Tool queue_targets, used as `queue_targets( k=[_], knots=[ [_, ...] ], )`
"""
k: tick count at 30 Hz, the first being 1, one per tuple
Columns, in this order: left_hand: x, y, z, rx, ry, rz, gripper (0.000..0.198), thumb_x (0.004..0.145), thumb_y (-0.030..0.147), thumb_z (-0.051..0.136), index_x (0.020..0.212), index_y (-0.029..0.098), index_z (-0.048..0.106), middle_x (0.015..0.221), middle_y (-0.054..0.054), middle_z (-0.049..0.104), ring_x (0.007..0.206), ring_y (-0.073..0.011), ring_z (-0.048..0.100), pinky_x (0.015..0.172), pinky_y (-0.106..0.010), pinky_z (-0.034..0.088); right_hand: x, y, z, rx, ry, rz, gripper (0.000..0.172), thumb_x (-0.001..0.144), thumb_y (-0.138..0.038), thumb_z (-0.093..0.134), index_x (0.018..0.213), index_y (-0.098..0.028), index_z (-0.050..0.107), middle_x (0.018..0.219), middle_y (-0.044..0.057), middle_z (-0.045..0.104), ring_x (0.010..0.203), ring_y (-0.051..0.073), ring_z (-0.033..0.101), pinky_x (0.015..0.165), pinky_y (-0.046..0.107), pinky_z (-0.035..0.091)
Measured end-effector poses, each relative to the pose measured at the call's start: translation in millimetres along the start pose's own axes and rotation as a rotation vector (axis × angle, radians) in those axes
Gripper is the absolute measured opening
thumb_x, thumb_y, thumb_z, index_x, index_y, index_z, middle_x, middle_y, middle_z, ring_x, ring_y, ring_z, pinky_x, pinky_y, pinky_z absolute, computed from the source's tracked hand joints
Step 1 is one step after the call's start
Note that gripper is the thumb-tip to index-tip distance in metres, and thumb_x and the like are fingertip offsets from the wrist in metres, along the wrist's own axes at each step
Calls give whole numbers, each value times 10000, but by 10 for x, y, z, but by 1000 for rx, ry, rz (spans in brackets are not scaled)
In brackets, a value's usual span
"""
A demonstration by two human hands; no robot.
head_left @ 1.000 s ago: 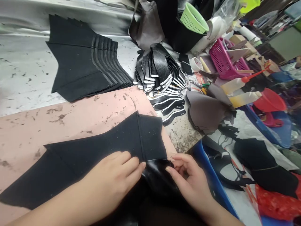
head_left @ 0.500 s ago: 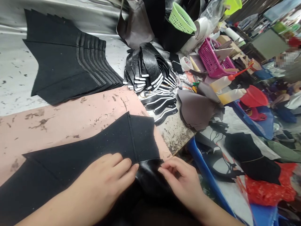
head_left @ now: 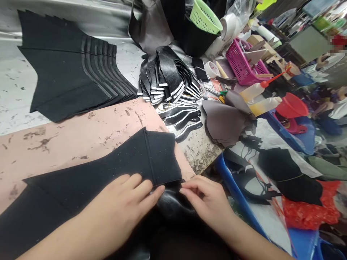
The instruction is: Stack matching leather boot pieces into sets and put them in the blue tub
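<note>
A large black fabric piece [head_left: 114, 162] lies across the pink sheet [head_left: 54, 141], with a seam near its right end. Glossy black material [head_left: 176, 204] hangs along its lower right edge. My left hand [head_left: 132, 198] is closed on that edge, its thumb stretched along the fold. At the right corner of the same edge, my right hand [head_left: 206, 198] pinches the black piece between thumb and fingers. Stacked black pieces [head_left: 65, 68] rest at the upper left, and white-edged black strips [head_left: 168, 79] are heaped beyond the pink sheet.
Brown pieces [head_left: 225, 119] lie at the table's right corner. Behind them are a pink basket [head_left: 244, 68], glue bottles [head_left: 265, 105] and a green basket [head_left: 206, 18]. A blue bin [head_left: 235, 195] with black pieces stands beside the table on the right.
My left thumb has slid a little to the right along the edge. The glossy material is folded further under the black piece. The whole view has shifted slightly.
</note>
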State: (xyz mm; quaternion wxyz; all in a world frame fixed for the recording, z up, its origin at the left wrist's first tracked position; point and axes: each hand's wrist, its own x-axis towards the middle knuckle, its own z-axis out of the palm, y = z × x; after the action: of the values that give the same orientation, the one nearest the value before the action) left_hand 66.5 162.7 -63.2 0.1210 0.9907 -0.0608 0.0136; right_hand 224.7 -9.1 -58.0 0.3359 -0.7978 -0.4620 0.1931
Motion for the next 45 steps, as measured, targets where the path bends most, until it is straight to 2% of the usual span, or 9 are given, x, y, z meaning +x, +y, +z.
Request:
queue_targets(
  k=[3, 6, 13, 15, 19, 23, 29, 35, 45],
  knots=[
    [113, -14, -29, 11, 26, 100, 289, 805, 194, 498, 1078, 206, 592, 946, -41, 601, 785, -182, 479, 626, -319, 334, 36, -8, -28, -26, -33, 0, 103, 785, -148, 576, 714, -198, 633, 633, -1, 617, 563, 122, 563, 541, 232, 473],
    [292, -24, -33, 4, 7, 188, 135, 803, 208, 523, 890, 195, 625, 846, -20, 592, 711, -169, 463, 591, -314, 324, 73, -16, -53, -17, -74, 13, 112, 776, -133, 576, 691, -194, 618, 643, -2, 621, 575, 120, 569, 549, 227, 461],
    [476, 6, -7, 81, -62, 239, 439, 792, 212, 527, 1220, 117, 498, 867, -42, 572, 676, -168, 459, 578, -310, 343, 114, 8, -71, 43, -127, 160, 54, 737, -155, 623, 720, -188, 583, 581, -35, 575, 500, 98, 531, 471, 193, 442],
    [467, 39, -14, 120, -41, 220, 390, 799, 194, 510, 1179, 109, 531, 850, -45, 562, 668, -170, 459, 566, -313, 336, 105, 29, -79, -5, -81, 79, 66, 741, -162, 628, 794, -183, 595, 579, -36, 557, 492, 99, 516, 468, 199, 451],
    [471, 88, -9, 156, -11, 198, 310, 794, 167, 503, 1088, 103, 578, 774, -33, 534, 631, -173, 446, 534, -319, 319, 93, 59, -117, -245, -28, -289, 153, 841, -165, 526, 931, -180, 649, 756, 42, 632, 680, 143, 572, 599, 250, 483],
    [459, 57, 46, 124, 50, 211, 279, 808, 139, 476, 1065, 111, 580, 782, -34, 543, 645, -170, 442, 547, -316, 330, 127, 36, -151, -501, -71, -471, 188, 867, -139, 477, 888, -146, 664, 747, 57, 636, 655, 150, 525, 573, 278, 430],
    [313, -35, 54, 11, 82, 194, 301, 874, 112, 366, 1093, 124, 571, 886, -50, 595, 732, -166, 469, 638, -308, 366, 232, -42, -169, -637, -115, -604, 223, 852, -121, 464, 708, -148, 632, 684, 38, 594, 633, 149, 473, 575, 304, 326],
    [-16, -6, -12, 69, 110, 57, 341, 881, 116, 363, 1164, 152, 550, 1089, -48, 612, 910, -195, 493, 729, -328, 355, 229, -47, -192, -680, -136, -640, 182, 848, -165, 480, 773, -151, 645, 701, 40, 601, 648, 156, 483, 614, 312, 301],
    [-518, 202, -100, 164, 91, -194, 398, 823, 84, 405, 1140, 231, 595, 1155, -26, 609, 1009, -206, 505, 779, -330, 382, 203, 94, -226, -622, -141, -633, 128, 823, -221, 551, 784, -199, 671, 717, 31, 595, 669, 151, 525, 620, 282, 324]
  ],
)
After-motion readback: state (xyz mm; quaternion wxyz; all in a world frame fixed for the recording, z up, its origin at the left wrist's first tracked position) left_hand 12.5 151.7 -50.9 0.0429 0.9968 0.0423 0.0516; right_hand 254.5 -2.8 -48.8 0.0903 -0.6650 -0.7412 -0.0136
